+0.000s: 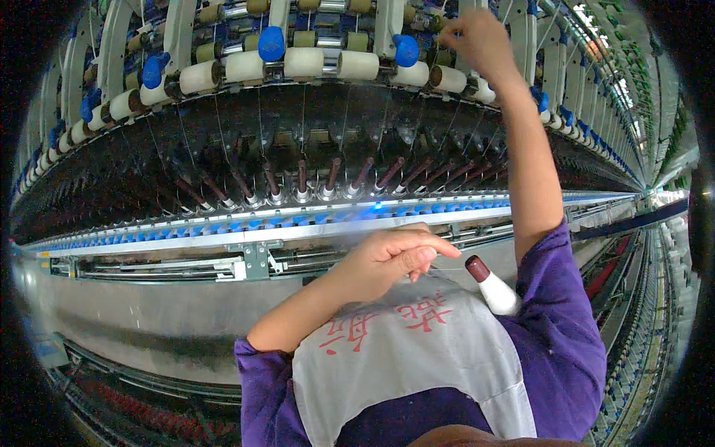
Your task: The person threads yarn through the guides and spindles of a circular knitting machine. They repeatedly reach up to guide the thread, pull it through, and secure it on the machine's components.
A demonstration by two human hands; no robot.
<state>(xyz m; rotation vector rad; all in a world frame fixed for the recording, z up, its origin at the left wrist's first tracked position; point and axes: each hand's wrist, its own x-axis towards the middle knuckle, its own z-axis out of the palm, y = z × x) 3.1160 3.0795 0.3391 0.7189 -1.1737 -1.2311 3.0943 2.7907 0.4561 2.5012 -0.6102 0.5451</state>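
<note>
White apron (417,350), left hand (391,257) near bobbin (491,287), right hand (477,37) at rollers (357,65)

Even, fairly bright overhead lighting is seen, with ceiling lamps (607,30) glaring at upper right. Straight machine rails (223,240) are bent by strong fisheye distortion, and black vignetting fills the corners. Slight motion blur softens the raised hand (477,37).
</note>
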